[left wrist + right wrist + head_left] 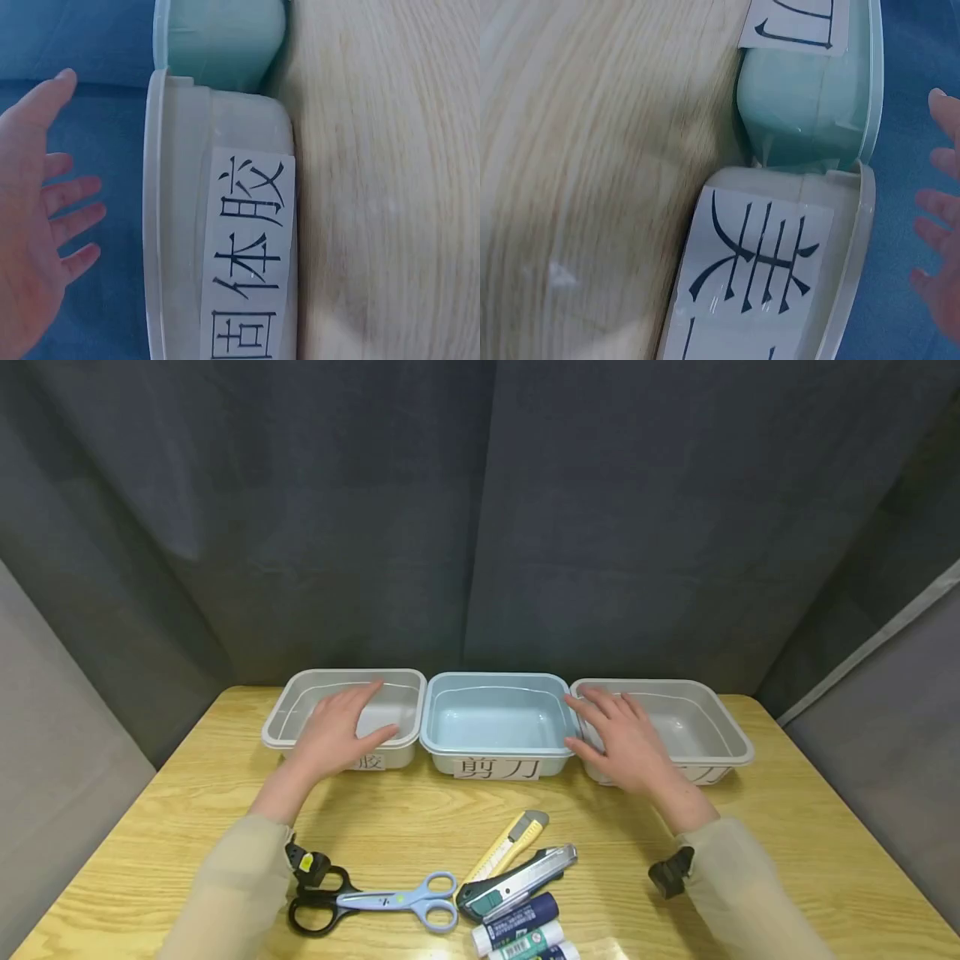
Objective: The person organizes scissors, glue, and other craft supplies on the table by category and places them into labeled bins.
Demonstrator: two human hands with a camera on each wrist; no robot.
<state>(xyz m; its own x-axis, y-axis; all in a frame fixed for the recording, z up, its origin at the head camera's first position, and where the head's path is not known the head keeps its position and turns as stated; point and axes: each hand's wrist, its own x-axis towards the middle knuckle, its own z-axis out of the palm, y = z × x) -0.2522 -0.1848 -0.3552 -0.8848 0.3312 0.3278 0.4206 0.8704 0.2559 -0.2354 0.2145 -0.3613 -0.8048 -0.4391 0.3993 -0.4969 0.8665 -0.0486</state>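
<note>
My left hand [335, 731] hovers over the left grey bin [408, 693] with fingers spread, holding nothing. Over the near left corner of the right grey bin [708, 718] is my right hand [622, 739], its fingers extended and its palm free. Between them stands a light blue bin [498, 718] with a paper label [497, 768]. The left wrist view shows the left bin's label [251, 255] with black characters, and the hand above the rim. In the right wrist view the right bin's label [754, 262] shows, with the fingers at the right edge.
On the wooden table [375, 827] lie scissors [382, 900] with black and blue handles. Beside them are a yellow utility knife [510, 843], a black-and-clear utility knife [517, 883] and several glue sticks [517, 922]. A dark curtain [465, 527] hangs behind the bins.
</note>
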